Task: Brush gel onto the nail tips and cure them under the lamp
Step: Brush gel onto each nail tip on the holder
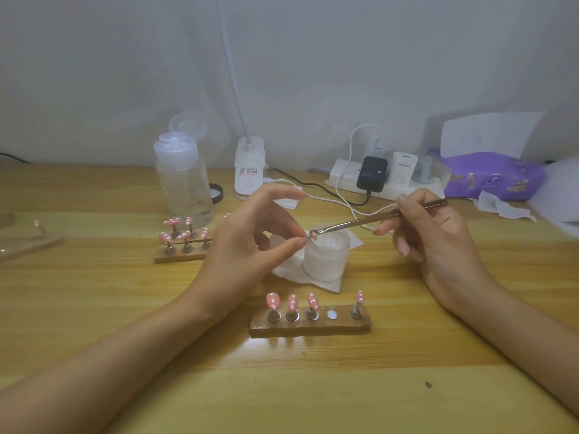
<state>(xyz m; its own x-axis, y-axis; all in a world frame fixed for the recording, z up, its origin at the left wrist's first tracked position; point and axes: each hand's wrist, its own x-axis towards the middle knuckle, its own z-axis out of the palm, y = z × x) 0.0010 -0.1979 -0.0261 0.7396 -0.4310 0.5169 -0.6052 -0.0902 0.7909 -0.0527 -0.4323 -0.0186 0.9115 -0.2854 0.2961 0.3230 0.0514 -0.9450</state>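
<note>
My left hand (250, 233) pinches a small nail tip (310, 235) on its stand between thumb and forefinger, just over a frosted white jar (327, 255). In my right hand (438, 236) a thin brush (376, 219) is held like a pen, its bristles touching that tip. In front of me a wooden holder (310, 324) carries several pink nail tips with white dots (273, 300); one of its slots is empty. A second holder (180, 255) with more pink tips sits to the left.
A clear pump bottle (183, 180), a white lamp base (249, 170) with a cable, a power strip (385, 180) with chargers, and a purple tissue pack (492, 175) line the back of the wooden table. White tissue (291, 270) lies under the jar.
</note>
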